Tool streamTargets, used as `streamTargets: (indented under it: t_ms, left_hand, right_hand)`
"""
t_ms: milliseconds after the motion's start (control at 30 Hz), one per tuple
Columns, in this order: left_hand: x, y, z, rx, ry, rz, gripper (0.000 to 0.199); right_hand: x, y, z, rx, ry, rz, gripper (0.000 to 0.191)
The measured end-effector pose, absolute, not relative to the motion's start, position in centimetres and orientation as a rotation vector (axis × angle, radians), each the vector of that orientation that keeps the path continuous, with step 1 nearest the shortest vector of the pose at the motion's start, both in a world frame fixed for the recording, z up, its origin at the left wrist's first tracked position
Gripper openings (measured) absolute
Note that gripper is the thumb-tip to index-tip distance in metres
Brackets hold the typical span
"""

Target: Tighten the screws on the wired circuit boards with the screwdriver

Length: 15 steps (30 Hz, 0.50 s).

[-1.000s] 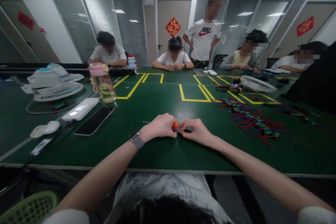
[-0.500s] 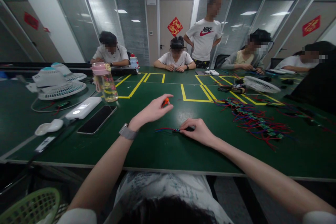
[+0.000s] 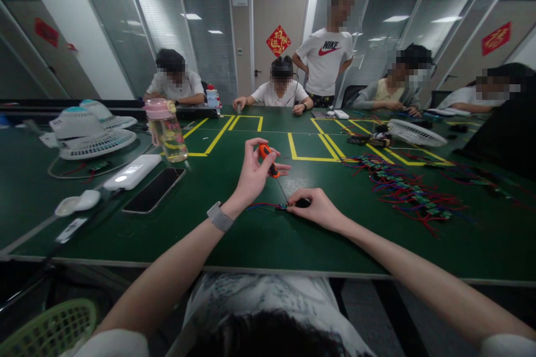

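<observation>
Screwdriver (image 3: 270, 160) with an orange and black handle, tilted above a green bench (image 3: 167, 245), held in the left hand with its thin shaft slanting down to the fingertips of the right hand. Across the bench, beyond the screwdriver, four people sit and a person in a white shirt (image 3: 329, 61) stands. Well to its left are white fans (image 3: 92, 131); to its right stretches a long row of circuit boards (image 3: 410, 192) with red and blue wires. A pink-lidded bottle (image 3: 167, 134) and, nearer the viewer, a dark phone (image 3: 154, 191) are also to its left. The hands are apart from each other: the left hand (image 3: 252, 170) is closed on the screwdriver's handle, and the right hand (image 3: 316, 209), below and right of the handle, pinches a small wired board (image 3: 281, 207). That board lies at the screwdriver's tip, wires trailing left; contact is too small to tell.
</observation>
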State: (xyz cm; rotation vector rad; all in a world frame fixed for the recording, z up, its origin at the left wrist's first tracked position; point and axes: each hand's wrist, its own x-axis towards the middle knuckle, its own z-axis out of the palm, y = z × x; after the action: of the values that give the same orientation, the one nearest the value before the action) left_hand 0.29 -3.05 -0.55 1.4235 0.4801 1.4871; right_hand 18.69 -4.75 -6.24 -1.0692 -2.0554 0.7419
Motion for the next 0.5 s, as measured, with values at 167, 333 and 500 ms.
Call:
streamTargets:
  t_ms: [167,333,500]
  left_hand:
    - [0.75,-3.47,-0.75,1.504,0.491,1.484,0.029]
    - [0.94,-3.77,-0.80,1.541,0.490,1.468,0.027]
    - [1.08,-3.86,-0.96,1.575,0.469,1.471,0.026]
  right_hand:
    - [18.71,-4.64,-6.38,-1.072,-2.039,0.775,0.010]
    - [18.71,-4.56,-6.49,-1.064,-2.024,0.793,0.010]
    - [18.74,-4.52,-6.51,-1.054,-2.030,0.798,0.011]
